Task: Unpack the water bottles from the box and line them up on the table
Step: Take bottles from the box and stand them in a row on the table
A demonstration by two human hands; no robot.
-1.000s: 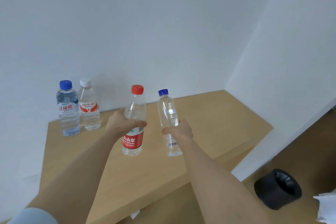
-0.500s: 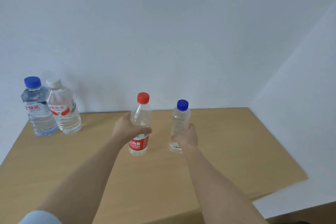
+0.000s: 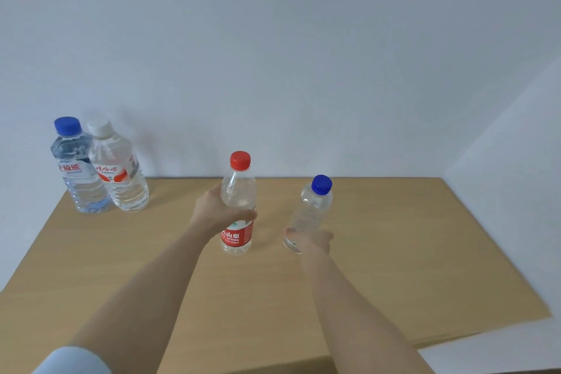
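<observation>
Red-capped bottle (image 3: 238, 191) in left grip (image 3: 212, 215), label part-hidden; tilted blue-capped bottle (image 3: 312, 209) in right grip (image 3: 315, 241)

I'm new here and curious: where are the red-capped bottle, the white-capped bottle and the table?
Red-capped bottle (image 3: 237, 238): head view, on its red label.
White-capped bottle (image 3: 113, 174): head view, on its label.
Table (image 3: 394, 252): head view, on bare top, right side.

What the print says
The red-cap bottle (image 3: 238, 200) reads, white on red, "山泉", "SPRING" and "550ml", with one more character before "山泉" half hidden. The white-cap bottle (image 3: 120, 173) shows red script, "娃哈哈". The big blue-cap bottle (image 3: 77, 173) carries red Chinese characters, not clearly legible. Print on the small blue-cap bottle (image 3: 309, 212) is too small to read.
</observation>
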